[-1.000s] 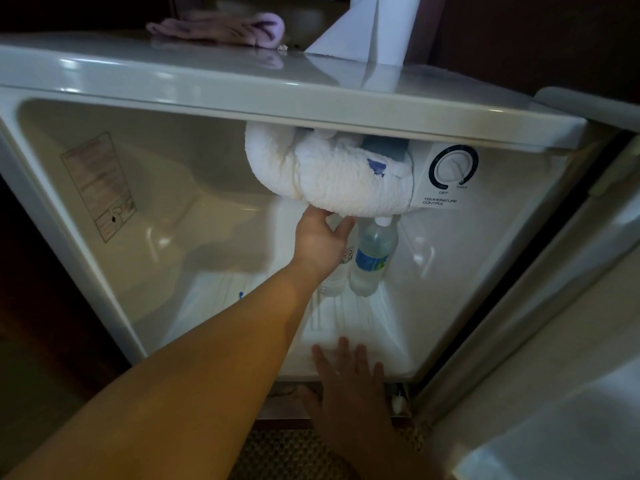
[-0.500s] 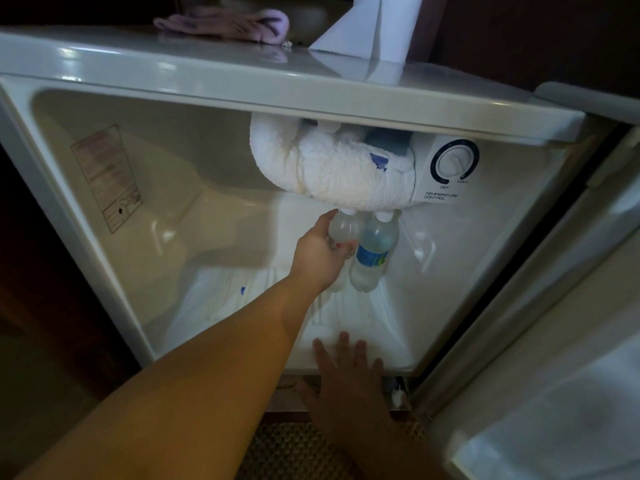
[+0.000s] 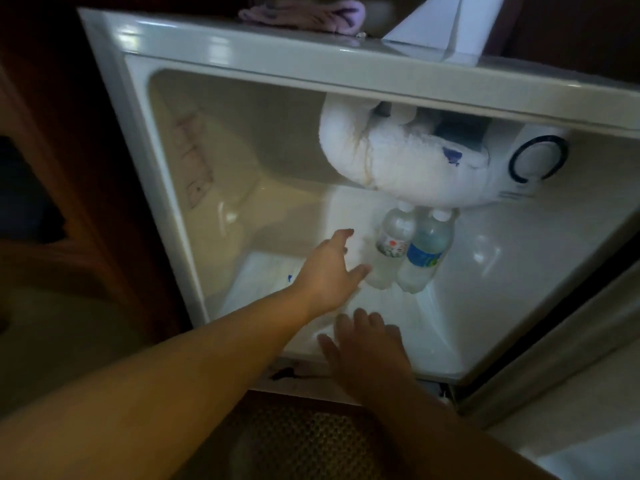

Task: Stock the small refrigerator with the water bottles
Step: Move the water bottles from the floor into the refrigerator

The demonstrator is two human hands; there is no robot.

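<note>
The small white refrigerator (image 3: 346, 67) stands open in front of me. Two water bottles stand upright side by side at the back of its floor: one with a white and red label (image 3: 389, 249) and, to its right, one with a blue label (image 3: 424, 252). My left hand (image 3: 329, 270) reaches inside with its fingers spread, just left of the white-labelled bottle and holding nothing. My right hand (image 3: 367, 344) rests flat, fingers straight, on the front lip of the refrigerator floor.
A thick lump of frost (image 3: 405, 164) hangs from the refrigerator ceiling just above the bottle caps. A temperature dial (image 3: 538, 159) sits to its right. A purple cloth (image 3: 308, 13) and a white paper roll (image 3: 453, 22) lie on top. The open door (image 3: 571, 393) stands at right.
My left hand has let go of the white-labelled bottle, which now stands beside the blue-labelled one, and has drawn back to the left. The view has shifted right.
</note>
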